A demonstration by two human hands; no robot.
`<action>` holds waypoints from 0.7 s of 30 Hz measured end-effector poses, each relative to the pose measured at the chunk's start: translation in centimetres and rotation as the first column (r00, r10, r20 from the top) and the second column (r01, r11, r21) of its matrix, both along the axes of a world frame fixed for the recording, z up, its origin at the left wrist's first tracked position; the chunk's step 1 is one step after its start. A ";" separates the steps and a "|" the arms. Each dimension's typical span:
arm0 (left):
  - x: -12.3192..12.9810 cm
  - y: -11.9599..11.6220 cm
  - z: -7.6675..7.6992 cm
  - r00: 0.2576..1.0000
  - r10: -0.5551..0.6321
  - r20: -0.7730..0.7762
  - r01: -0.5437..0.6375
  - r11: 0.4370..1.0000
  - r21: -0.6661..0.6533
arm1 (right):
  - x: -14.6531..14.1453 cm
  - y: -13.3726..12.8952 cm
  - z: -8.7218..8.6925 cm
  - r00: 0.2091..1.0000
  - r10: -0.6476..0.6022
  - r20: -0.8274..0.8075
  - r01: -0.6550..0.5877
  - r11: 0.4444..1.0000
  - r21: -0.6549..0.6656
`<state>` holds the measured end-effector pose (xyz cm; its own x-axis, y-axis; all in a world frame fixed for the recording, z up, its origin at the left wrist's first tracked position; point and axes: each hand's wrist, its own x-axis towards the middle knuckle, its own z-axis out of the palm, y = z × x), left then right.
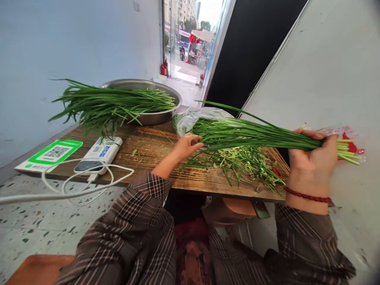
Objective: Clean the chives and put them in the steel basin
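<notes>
My right hand (314,156) is wrapped round the pale stem ends of a long bunch of green chives (252,134), whose leaves stretch left over the table. My left hand (188,148) is at the leafy tips of that bunch, thumb and fingers bent towards each other; whether a leaf is pinched between them cannot be made out. Below the bunch lies a loose pile of trimmings and thin leaves (252,164). A clear plastic bag (192,118) with more greens sits behind. Many chives (118,101) rest in a steel bowl (160,118), their leaves hanging over its left rim.
On the wooden table's (142,154) left part are a green QR code card (56,152) and a white power bank (99,154) with a looping white cable (118,182). A wall stands at the right; a glass door is ahead.
</notes>
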<state>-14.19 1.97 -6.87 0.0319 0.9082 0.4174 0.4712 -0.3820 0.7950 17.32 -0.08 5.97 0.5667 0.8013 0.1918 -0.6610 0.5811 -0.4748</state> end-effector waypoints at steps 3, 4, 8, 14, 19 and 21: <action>1.6 -0.2 0.4 0.998 -0.022 0.065 0.023 1.000 -0.014 | -0.4 0.0 0.1 1.000 -0.022 -0.014 0.021 0.999 -0.026; 2.0 -0.3 0.5 0.996 -0.021 0.087 0.023 1.000 -0.013 | -0.6 -0.1 0.1 1.000 -0.016 -0.016 0.016 0.999 -0.030; 2.8 -0.3 0.7 0.999 0.035 0.035 -0.036 0.999 0.019 | -1.2 -0.5 0.2 1.000 0.014 0.010 -0.014 1.000 -0.013; 2.3 -0.9 -0.2 0.845 0.211 -0.491 -0.194 0.977 0.085 | -1.3 -0.8 0.4 0.999 0.035 0.007 -0.035 0.999 -0.005; 0.0 -0.7 -0.5 0.819 0.190 -0.541 -0.227 0.974 -0.002 | 0.0 -1.2 1.4 1.000 -0.002 -0.009 0.002 0.998 0.056; -1.1 -0.2 0.2 0.854 0.270 -0.444 -0.286 0.958 0.033 | 0.3 -1.4 1.8 1.000 0.009 -0.007 -0.008 0.995 0.099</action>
<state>-15.25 1.78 -6.67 -0.0512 0.9196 0.3896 0.8568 -0.1599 0.4902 17.63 -1.50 7.74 0.5619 0.7832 0.2662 -0.6691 0.6195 -0.4105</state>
